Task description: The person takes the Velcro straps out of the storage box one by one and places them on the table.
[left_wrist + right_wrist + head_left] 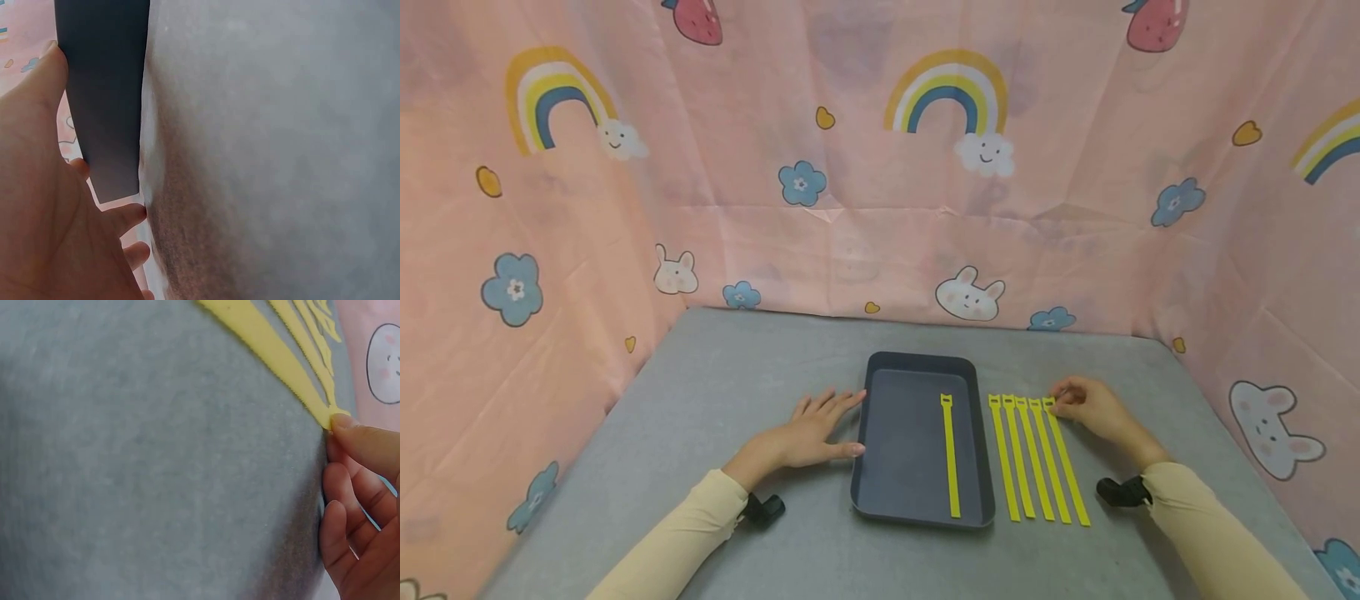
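A dark grey rectangular tray [898,442] lies on the table with one yellow cable tie [952,467] lengthwise in its right half. My left hand [811,433] is spread at the tray's left side, thumb and fingertips against the wall. In the left wrist view the tray's side [106,100] rises between thumb and fingers. Several more yellow ties [1024,467] lie in a row right of the tray, slotted heads at the far end. My right hand [1097,410] pinches the head of the rightmost tie [275,359] between thumb and index finger; its other fingers are curled.
Grey cloth covers the table [760,358]. A pink printed curtain [850,250] encloses the back and both sides. Black wrist bands with mounts [765,510] sit on both forearms, close over the tabletop.
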`<state>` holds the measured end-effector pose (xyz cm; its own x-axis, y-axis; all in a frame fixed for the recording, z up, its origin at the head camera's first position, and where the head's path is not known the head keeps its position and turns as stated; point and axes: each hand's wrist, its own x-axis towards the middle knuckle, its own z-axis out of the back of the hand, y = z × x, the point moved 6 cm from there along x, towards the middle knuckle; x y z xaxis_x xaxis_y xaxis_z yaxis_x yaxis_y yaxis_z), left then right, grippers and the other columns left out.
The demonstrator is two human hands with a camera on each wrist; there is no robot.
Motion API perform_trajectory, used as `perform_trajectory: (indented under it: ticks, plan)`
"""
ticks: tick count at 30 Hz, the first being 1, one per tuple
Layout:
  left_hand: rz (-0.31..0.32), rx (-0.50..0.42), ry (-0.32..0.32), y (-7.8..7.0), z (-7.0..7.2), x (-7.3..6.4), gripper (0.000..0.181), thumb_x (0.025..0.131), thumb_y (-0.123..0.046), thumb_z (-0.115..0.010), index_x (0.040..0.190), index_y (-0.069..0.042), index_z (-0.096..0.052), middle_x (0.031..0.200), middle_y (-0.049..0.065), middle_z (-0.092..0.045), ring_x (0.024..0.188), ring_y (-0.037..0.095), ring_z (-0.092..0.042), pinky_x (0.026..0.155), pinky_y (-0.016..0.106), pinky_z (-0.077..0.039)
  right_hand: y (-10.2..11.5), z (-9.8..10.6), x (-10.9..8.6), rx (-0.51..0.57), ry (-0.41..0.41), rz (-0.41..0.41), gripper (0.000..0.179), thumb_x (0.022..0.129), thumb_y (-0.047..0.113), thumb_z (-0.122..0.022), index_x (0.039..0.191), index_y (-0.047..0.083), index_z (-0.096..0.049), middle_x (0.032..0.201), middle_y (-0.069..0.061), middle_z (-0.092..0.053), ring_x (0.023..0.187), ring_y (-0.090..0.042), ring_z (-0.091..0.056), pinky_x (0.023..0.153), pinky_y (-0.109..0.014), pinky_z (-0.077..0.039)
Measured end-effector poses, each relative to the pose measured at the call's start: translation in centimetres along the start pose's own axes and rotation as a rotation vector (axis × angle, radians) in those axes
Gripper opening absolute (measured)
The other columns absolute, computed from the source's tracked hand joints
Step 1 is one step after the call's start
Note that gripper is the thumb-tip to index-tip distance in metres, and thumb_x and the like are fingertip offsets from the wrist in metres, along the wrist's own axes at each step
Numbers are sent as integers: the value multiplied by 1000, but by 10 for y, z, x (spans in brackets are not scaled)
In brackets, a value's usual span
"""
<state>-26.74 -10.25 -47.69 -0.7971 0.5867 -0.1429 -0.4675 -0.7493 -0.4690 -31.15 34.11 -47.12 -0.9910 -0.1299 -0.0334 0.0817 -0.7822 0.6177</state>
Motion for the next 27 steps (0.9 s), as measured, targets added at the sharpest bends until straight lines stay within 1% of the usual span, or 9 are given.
perform_trajectory:
  ticks: [8,13,20,22,24,27]
  plan:
    - [5,-10,-6,0,0,0,88,91,-70,-50,160,-35,-9,168,4,-17,156,36,-7,121,65,-2,-2,-1,-1,-9,-9,-21,25,91,13,-69,111,-1,-63,89,-10,-65,75,-15,-52,61,-25,-43]
    - [13,-22,-3,-2,1,-2,88,91,-69,-51,160,-36,-8,168,5,-17,156,36,-7,122,64,-1,-1,-1,-2,-26,-10,0,23,92,14,-68,111,1,-64,90,-9,-64,75,-14,-52,61,-24,-42]
    - [14,-17,-3,-1,1,-2,88,90,-71,-50,160,-37,-8,168,5,-17,156,35,-6,122,63,0,-1,-1,-1,-30,-26,21,23,92,13,-68,111,1,-64,89,-9,-64,75,-14,-53,62,-25,-43]
    - [12,-13,1,0,0,-2,89,90,-72,-49,160,-37,-7,168,4,-16,157,35,-6,122,63,0,0,3,-1,-30,-48,28,24,91,13,-68,112,2,-64,90,-10,-65,74,-12,-54,61,-25,-45]
    - [8,-14,0,0,0,-2,88,90,-72,-49,160,-37,-8,168,5,-16,156,36,-6,122,63,0,7,10,-1,-28,-90,48,25,93,14,-68,114,1,-63,92,-11,-65,73,-10,-54,60,-25,-46]
    - [9,-18,2,0,0,-2,89,90,-72,-50,160,-36,-7,168,5,-16,156,36,-6,122,63,0,26,24,-2,9,-159,89,27,95,15,-65,118,1,-62,96,-16,-66,70,-10,-58,60,-26,-50]
